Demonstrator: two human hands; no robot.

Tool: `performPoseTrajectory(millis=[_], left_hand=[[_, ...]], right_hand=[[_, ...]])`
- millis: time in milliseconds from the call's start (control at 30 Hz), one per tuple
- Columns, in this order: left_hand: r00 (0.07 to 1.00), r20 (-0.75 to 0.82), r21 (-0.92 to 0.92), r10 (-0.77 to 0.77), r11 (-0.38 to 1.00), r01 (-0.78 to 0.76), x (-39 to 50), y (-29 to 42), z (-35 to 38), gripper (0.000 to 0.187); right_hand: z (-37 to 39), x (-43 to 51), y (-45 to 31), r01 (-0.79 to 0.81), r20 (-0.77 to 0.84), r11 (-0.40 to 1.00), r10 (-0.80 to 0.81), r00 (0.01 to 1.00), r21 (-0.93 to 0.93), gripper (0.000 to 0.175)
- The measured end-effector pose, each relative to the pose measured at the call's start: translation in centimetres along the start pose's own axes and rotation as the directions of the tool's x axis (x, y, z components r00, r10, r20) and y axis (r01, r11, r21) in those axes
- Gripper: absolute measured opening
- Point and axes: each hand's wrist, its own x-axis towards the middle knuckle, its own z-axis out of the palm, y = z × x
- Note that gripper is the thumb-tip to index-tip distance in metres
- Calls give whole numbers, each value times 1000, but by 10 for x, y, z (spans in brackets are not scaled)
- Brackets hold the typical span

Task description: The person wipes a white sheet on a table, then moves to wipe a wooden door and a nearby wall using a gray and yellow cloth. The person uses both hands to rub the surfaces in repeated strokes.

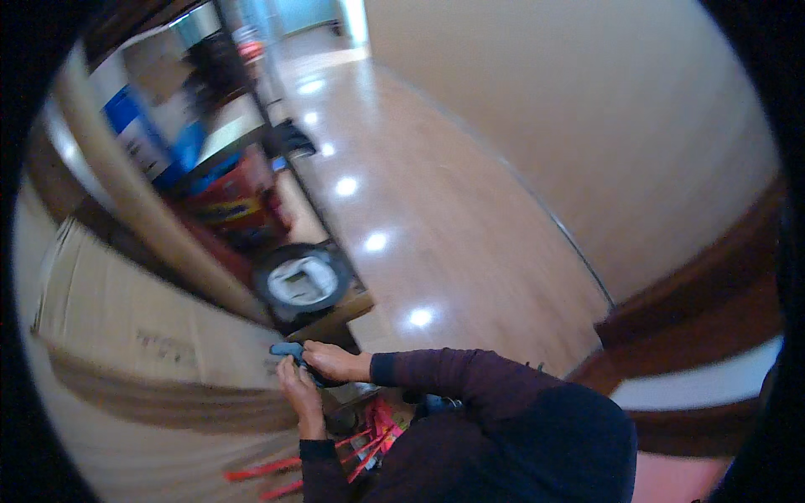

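A small blue-grey item (287, 349), too blurred to name, is held between my two hands near the lower middle of the head view. My right hand (333, 361) grips it from the right, fingers curled. My left hand (299, 386) is just below and to the left, its fingertips raised against the item. A dark part shows under the hands, partly hidden by them. Beside the hands lies a large cardboard box (144, 314) bearing writing.
Beyond the hands stands a round black item with a white centre (302, 281). Shelves hold a red bag (242, 195) and a blue-and-white box (135, 135). Red strips (264, 468) lie below my left hand. A glossy floor (440, 232) runs beside a pale wall (566, 113).
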Motion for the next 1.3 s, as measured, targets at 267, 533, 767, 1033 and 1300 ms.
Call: performPoseTrajectory(millis=[267, 533, 767, 1033, 1300], left_hand=[[665, 673, -538, 324, 831, 139, 2, 200, 178, 38], [135, 650, -754, 747, 614, 235, -65, 476, 322, 17], [-142, -202, -976, 969, -212, -56, -196, 735, 275, 18], [225, -829, -438, 512, -844, 309, -325, 895, 131, 33], [296, -842, -257, 450, -819, 513, -426, 929, 90, 34]], right_hand=[[-209, -233, 36, -430, -405, 892, 345, 847, -140, 14], [-349, -439, -35, -826, -900, 533, 248, 358, -182, 23], [-424, -570, -213, -996, -985, -69, -170, -43, 55, 28], [-461, -549, -388, -494, -749, -732, -626, 215, 469, 51], [-497, -578, -390, 67, -635, -632, -766, 98, 772, 53]])
